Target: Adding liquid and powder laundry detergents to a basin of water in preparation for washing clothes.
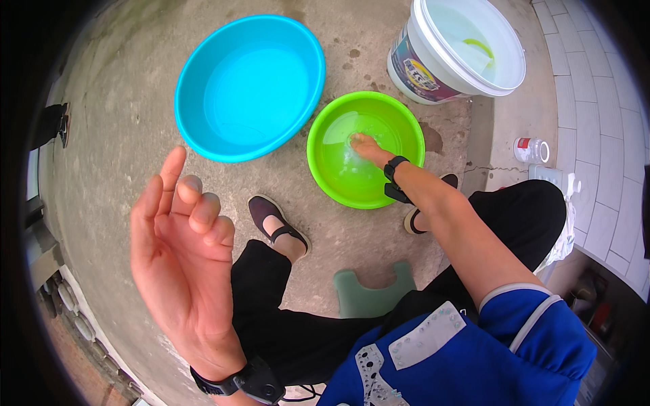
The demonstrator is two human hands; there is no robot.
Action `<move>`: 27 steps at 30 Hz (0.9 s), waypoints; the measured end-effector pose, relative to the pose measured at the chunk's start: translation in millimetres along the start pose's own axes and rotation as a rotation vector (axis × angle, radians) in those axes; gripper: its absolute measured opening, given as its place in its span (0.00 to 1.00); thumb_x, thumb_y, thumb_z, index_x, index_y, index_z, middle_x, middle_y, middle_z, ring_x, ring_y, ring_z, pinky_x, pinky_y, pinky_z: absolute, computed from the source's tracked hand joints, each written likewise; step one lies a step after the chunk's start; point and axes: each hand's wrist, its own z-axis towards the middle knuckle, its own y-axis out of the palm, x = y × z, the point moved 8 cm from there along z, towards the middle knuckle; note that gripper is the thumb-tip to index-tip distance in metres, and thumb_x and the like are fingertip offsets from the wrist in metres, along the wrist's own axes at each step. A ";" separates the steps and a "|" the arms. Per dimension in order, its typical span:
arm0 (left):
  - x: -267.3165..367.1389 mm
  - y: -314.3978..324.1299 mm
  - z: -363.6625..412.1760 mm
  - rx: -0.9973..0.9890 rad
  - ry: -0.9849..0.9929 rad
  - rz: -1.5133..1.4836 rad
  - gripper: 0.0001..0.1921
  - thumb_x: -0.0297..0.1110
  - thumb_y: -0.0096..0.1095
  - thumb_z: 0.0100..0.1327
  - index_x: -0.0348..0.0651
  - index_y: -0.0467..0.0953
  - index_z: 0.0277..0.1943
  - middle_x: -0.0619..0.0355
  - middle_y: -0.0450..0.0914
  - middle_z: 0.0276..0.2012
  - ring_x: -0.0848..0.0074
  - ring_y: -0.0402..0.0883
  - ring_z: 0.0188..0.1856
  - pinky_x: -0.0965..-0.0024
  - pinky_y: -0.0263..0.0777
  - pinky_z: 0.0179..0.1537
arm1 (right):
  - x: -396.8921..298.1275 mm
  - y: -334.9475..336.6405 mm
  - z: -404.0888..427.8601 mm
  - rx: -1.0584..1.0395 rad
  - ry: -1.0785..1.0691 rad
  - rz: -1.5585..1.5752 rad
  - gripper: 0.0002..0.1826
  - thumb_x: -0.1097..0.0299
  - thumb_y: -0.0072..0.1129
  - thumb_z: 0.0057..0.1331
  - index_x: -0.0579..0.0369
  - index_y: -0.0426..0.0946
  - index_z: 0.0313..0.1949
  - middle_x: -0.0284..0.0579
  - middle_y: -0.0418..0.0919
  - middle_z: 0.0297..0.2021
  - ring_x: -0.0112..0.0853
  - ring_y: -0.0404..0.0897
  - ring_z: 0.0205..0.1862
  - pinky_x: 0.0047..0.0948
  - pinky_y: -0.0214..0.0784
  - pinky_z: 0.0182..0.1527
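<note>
My right hand (369,148) reaches into the green plastic basin (316,170), its fingertips at or under the surface of the clear water inside. Ripples and glare blur the fingertips, so whether they hold anything is unclear. Raised on the left, close to the camera, my left hand (185,254) is empty, its palm showing and its fingers loosely bent and apart. Beyond it a larger blue plastic basin (192,99) holds water. A white plastic bucket (402,66) with a printed label stands behind the green basin to the right; water and a curved yellow-green item (480,46) are in it.
A green plastic stool (363,299) shows between my legs on the concrete floor (325,243). To the right are a clear jar (530,150) lying on its side, a translucent jug (551,176) and a tiled wall (589,122). Another person's foot (64,125) is at the far left.
</note>
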 end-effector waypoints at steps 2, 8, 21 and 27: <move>0.2 -5.0 1.8 0.015 0.003 -0.012 0.18 0.33 0.42 0.65 0.28 0.63 0.53 0.57 0.73 0.30 0.80 0.67 0.27 0.80 0.62 0.25 | -15.7 34.1 -16.5 -0.154 -0.040 -0.078 0.16 0.59 0.48 0.58 0.59 0.73 0.38 0.57 0.76 0.33 0.43 0.75 0.38 0.38 0.65 0.41; -4.3 -0.8 6.4 0.057 -0.008 0.020 0.19 0.32 0.43 0.64 0.28 0.61 0.54 0.56 0.73 0.30 0.80 0.66 0.26 0.80 0.62 0.24 | -2.1 70.4 -49.9 -0.485 -0.358 -0.576 0.12 0.65 0.46 0.53 0.56 0.76 0.31 0.57 0.76 0.31 0.48 0.75 0.34 0.41 0.66 0.38; -5.9 0.2 2.2 0.051 -0.016 0.083 0.19 0.31 0.44 0.64 0.28 0.60 0.55 0.56 0.72 0.30 0.80 0.66 0.26 0.81 0.63 0.25 | 20.1 -42.4 18.4 0.111 0.135 -0.272 0.16 0.64 0.50 0.57 0.58 0.70 0.42 0.50 0.76 0.37 0.39 0.76 0.36 0.38 0.66 0.37; -8.5 3.1 5.3 0.059 -0.009 0.052 0.20 0.31 0.44 0.64 0.28 0.60 0.55 0.57 0.72 0.29 0.81 0.65 0.25 0.80 0.62 0.25 | 13.1 55.8 -29.6 -0.390 -0.119 -0.344 0.18 0.65 0.48 0.53 0.57 0.73 0.42 0.56 0.75 0.40 0.47 0.74 0.41 0.37 0.65 0.44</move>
